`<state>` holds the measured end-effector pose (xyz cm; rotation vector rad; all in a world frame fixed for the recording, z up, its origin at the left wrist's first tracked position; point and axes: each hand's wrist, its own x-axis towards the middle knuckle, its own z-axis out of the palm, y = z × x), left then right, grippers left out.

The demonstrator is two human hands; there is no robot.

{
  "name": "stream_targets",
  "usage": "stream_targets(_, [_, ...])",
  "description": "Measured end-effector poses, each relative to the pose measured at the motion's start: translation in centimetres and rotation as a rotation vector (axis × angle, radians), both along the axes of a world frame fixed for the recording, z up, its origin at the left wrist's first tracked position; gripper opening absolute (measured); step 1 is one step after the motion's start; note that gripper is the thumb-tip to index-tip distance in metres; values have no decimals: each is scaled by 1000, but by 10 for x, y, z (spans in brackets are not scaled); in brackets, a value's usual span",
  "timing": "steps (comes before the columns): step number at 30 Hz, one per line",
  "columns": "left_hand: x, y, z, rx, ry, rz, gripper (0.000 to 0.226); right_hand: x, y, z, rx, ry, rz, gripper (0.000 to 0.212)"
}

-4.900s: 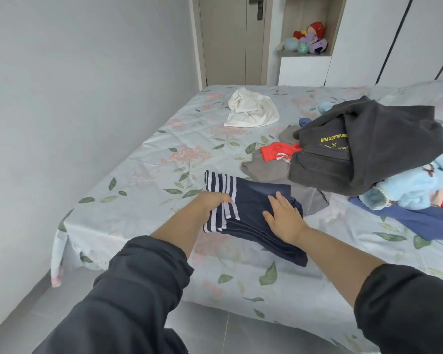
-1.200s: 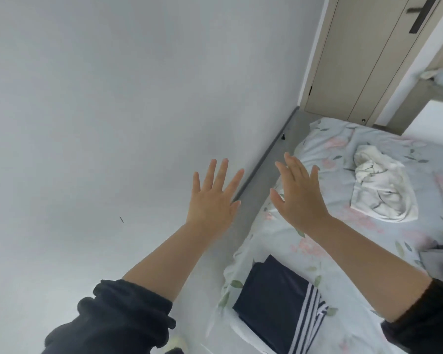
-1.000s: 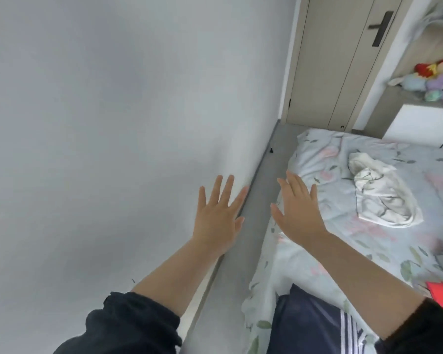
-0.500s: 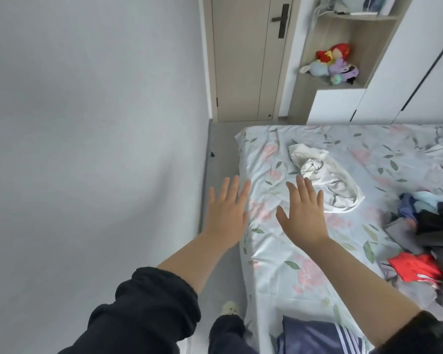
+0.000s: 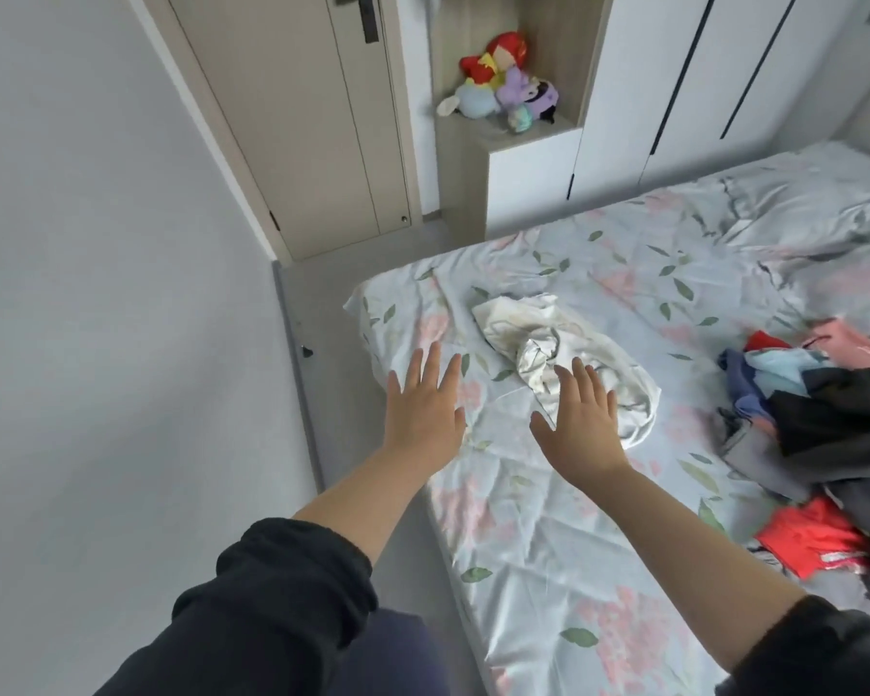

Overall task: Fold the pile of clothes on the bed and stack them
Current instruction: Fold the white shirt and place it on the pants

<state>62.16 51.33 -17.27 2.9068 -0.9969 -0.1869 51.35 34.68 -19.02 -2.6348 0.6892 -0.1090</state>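
A crumpled white garment (image 5: 563,356) lies near the far left corner of the floral-sheeted bed (image 5: 538,519). My right hand (image 5: 581,419) hovers flat just in front of it, fingers straight, overlapping its near edge. My left hand (image 5: 423,406) is spread flat above the bed's left edge, holding nothing. At the right lies the pile of unfolded clothes (image 5: 824,429), with dark grey, blue and pink pieces. A red garment (image 5: 814,542) lies at the pile's near side.
A grey wall runs along the left, with a narrow strip of floor (image 5: 332,344) between it and the bed. Beyond the bed stand a door (image 5: 322,118), a shelf with plush toys (image 5: 503,90) and white wardrobes (image 5: 699,82).
The view has swung right and down from the wall onto the bed. Both flat hands moved over the bed toward the white garment. The folded navy striped piece has left the view.
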Motion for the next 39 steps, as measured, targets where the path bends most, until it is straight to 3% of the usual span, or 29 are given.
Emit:
stream_targets(8, [225,-117,-77,-15,71,-222,67,188,-88,-68,7,-4,-290,70])
stream_targets(14, [355,-224,-170,150,248,-362,72,308,-158,-150,130,297,-538,81])
stream_targets(22, [393,-310,-309,455,293,-696,78,335,-210,-265,285,619,-620,104])
stream_targets(27, [388,-316,-372,590,438,-767,83,322,-208,-327,267,688,-577,88])
stream_targets(30, [389,-318,-379,502,397,-808,77,322,-208,-335,268,564,-625,59])
stream_targets(34, [399,-325,-371,378,650,-725,88,324,-207,-313,402,279,-767,25])
stream_targets(36, [397,-330,-357,309,761,-764,106,322,-205,-287,455,170,-824,18])
stream_targets(39, [377,-340,-312,190,848,-774,126,317,-203,-234,532,-37,-891,23])
